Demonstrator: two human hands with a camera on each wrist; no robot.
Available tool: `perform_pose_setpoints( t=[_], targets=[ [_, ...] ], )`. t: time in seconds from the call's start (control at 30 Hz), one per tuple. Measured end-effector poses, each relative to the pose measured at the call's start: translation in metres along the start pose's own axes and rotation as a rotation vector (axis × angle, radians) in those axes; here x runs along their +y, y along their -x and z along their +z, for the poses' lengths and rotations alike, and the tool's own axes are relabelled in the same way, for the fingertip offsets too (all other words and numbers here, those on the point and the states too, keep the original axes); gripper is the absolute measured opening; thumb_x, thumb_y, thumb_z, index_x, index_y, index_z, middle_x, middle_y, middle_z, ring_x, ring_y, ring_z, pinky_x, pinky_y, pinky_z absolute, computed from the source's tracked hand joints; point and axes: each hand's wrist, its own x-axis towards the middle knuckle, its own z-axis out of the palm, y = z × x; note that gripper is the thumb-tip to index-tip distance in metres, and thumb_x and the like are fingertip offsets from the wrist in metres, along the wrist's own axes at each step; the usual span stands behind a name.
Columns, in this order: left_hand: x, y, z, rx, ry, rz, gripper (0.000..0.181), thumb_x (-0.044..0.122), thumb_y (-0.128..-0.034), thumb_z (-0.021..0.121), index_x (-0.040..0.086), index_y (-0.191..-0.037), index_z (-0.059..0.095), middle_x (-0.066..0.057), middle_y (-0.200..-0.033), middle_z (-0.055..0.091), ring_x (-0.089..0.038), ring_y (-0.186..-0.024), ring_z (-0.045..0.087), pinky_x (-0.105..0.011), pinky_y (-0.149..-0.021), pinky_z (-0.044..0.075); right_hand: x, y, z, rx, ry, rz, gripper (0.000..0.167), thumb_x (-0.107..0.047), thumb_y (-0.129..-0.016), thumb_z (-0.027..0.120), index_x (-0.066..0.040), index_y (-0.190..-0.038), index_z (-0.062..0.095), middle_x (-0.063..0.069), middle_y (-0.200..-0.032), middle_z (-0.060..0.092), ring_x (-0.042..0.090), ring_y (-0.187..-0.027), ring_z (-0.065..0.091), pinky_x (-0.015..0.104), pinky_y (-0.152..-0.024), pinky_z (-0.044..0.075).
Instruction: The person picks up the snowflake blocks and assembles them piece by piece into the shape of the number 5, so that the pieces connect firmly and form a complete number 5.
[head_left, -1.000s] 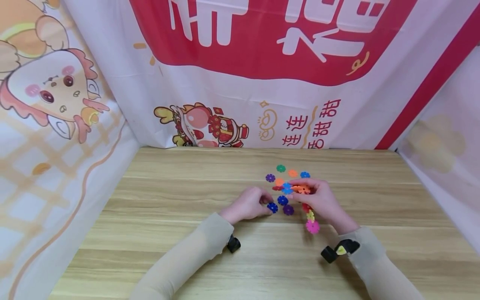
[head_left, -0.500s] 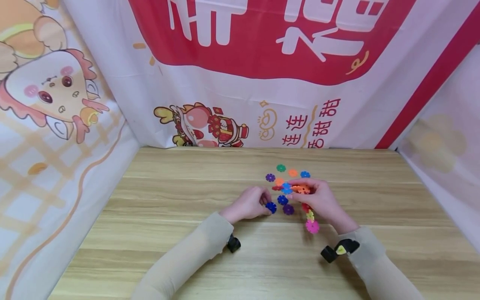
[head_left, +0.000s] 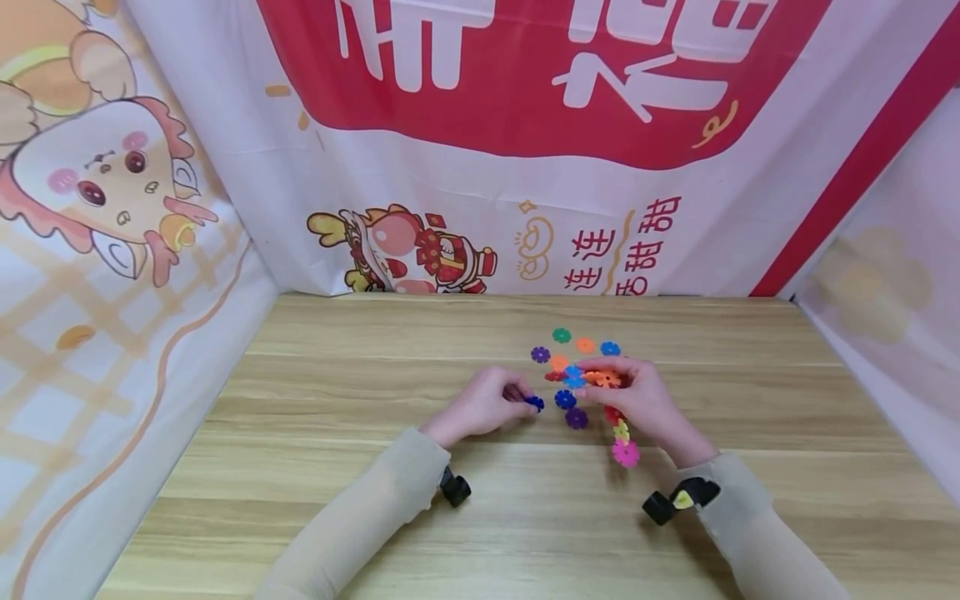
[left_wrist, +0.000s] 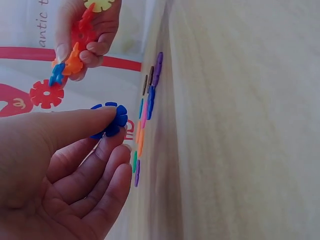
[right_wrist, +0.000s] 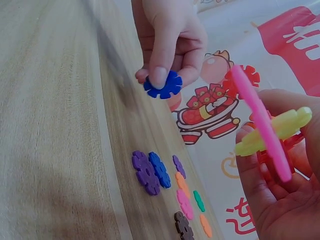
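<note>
In the head view the left hand pinches a dark blue notched disc between thumb and fingers, above the table. The left wrist view shows the thumb flat on that blue disc. The right hand grips a chain of joined discs. A red disc and a light blue one stick out at one end; a yellow disc and a pink disc form the other. The two hands are apart, and the held blue disc does not touch the chain.
Loose discs lie on the wooden table between and beyond the hands: green, orange, blue, purple and several others. Printed cloth hangs behind the table and along both sides.
The left hand has moved a little to the left and away from the body, and its blue disc has tilted flatter. The right hand and chain have stayed nearly still.
</note>
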Motion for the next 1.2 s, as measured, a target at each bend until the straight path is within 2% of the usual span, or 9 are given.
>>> perform_pose_setpoints(
  t=[0.27, 0.47, 0.7, 0.97, 1.2],
  targets=[
    [0.002, 0.003, -0.007, 0.050, 0.030, 0.002, 0.004, 0.015, -0.0914, 0.079, 0.012, -0.092, 0.075, 0.008, -0.084, 0.069, -0.011, -0.078, 0.063, -0.028, -0.073, 0.053, -0.001, 0.001, -0.001, -0.002, 0.000, 0.008, 0.047, -0.036, -0.085, 0.085, -0.018, -0.126, 0.073, 0.009, -0.120, 0.065, 0.031, -0.105, 0.055, 0.035, -0.083, 0.053],
    [0.004, 0.006, -0.013, 0.101, 0.045, -0.002, 0.007, 0.017, -0.0941, 0.076, 0.011, -0.096, 0.075, 0.006, -0.087, 0.068, -0.013, -0.080, 0.062, -0.029, -0.073, 0.053, -0.002, 0.001, 0.000, 0.003, 0.003, 0.020, 0.049, -0.038, -0.084, 0.086, -0.018, -0.126, 0.072, 0.008, -0.123, 0.065, 0.030, -0.109, 0.055, 0.035, -0.087, 0.053],
    [0.008, 0.008, -0.018, 0.155, 0.125, -0.025, 0.008, 0.017, -0.0921, 0.078, 0.013, -0.096, 0.073, 0.004, -0.087, 0.070, -0.015, -0.080, 0.065, -0.030, -0.071, 0.056, -0.003, 0.001, 0.001, 0.009, 0.012, 0.021, 0.049, -0.038, -0.084, 0.086, -0.018, -0.126, 0.073, 0.008, -0.124, 0.064, 0.030, -0.111, 0.054, 0.036, -0.088, 0.053],
    [0.012, 0.009, -0.019, 0.177, 0.166, -0.023, 0.027, 0.019, -0.0937, 0.077, 0.012, -0.119, 0.072, 0.008, -0.087, 0.072, -0.014, -0.080, 0.067, -0.032, -0.070, 0.054, -0.002, 0.001, 0.002, 0.014, 0.015, 0.020, 0.046, -0.038, -0.084, 0.086, -0.019, -0.124, 0.074, 0.007, -0.128, 0.063, 0.030, -0.110, 0.054, 0.038, -0.087, 0.053],
    [0.016, 0.008, -0.018, 0.205, 0.169, -0.026, 0.026, 0.018, -0.0951, 0.075, 0.010, -0.119, 0.072, 0.009, -0.087, 0.072, -0.015, -0.078, 0.067, -0.033, -0.069, 0.052, -0.002, 0.001, 0.004, 0.008, 0.014, 0.017, 0.045, -0.036, -0.084, 0.086, -0.019, -0.124, 0.074, 0.008, -0.127, 0.064, 0.030, -0.109, 0.054, 0.037, -0.086, 0.053]
  ],
)
